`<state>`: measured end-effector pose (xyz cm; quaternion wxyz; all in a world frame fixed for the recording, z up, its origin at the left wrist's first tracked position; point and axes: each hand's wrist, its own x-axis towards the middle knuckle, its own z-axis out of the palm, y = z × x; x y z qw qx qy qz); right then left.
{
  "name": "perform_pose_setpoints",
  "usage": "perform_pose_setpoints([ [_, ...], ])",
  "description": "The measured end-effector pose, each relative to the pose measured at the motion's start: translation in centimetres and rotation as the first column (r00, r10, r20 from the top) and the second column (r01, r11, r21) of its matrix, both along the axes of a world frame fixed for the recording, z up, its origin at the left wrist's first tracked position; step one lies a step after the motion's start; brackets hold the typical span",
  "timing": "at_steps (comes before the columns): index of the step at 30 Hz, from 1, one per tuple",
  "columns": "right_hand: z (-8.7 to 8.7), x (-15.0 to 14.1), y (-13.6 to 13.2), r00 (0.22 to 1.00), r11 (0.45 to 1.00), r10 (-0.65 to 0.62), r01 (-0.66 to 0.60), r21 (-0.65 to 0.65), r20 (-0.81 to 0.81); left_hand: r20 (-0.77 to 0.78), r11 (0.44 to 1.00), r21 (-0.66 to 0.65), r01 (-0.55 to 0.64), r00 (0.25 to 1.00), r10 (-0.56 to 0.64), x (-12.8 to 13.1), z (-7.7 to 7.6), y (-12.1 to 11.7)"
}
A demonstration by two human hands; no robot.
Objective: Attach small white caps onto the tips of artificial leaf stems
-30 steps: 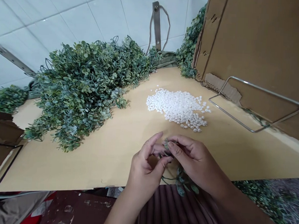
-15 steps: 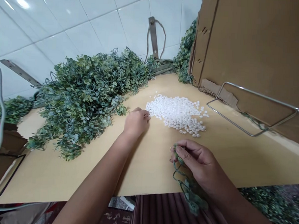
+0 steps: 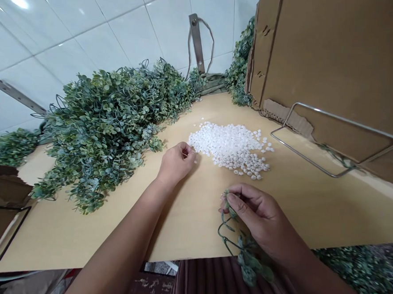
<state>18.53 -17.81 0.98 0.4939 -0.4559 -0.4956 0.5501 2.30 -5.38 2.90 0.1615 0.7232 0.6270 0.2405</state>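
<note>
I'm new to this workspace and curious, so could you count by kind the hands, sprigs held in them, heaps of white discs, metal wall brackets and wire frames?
Hands (left hand, right hand): 2
Held leafy sprig: 1
Heap of white discs: 1
Metal wall brackets: 2
Wire frames, silver and black: 2
Total: 8

**Greenery left, white pile centre!**

Here's the pale tan tabletop (image 3: 313, 203), and what a spread! A big tangled heap of leafy greenery (image 3: 108, 119) sprawls across its left side. Out in the middle, small white discs (image 3: 230, 144) bunch into a loose pile, a few strays scattered around the edges, bare surface in front.
</note>
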Motion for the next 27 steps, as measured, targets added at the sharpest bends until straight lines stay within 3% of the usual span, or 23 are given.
perform_pose_setpoints([
  [6,0.0,-0.1,-0.2,0.996,1.0,-0.014,0.012,0.028,0.084,-0.017,1.0,-0.004,-0.005,1.0,0.005,1.4,-0.4,0.4],
  [10,0.0,-0.2,-0.2,0.996,1.0,-0.017,0.015,0.023,0.089,0.195,0.996,-0.071,0.046,0.98,-0.032,1.5,-0.7,0.3],
  [15,0.0,-0.4,0.0,0.996,1.0,-0.027,0.027,0.007,0.088,0.583,0.962,-0.198,0.19,0.812,-0.041,1.6,-0.6,-1.7],
  [20,-0.2,-0.5,0.2,0.991,0.999,-0.046,0.045,0.013,0.123,0.687,0.932,-0.256,0.258,0.726,-0.013,1.8,0.3,-3.6],
  [27,-0.1,-0.5,0.1,0.995,0.999,-0.046,0.046,0.005,0.09,0.839,0.865,-0.311,0.393,0.542,0.055,1.7,1.6,-5.1],
])
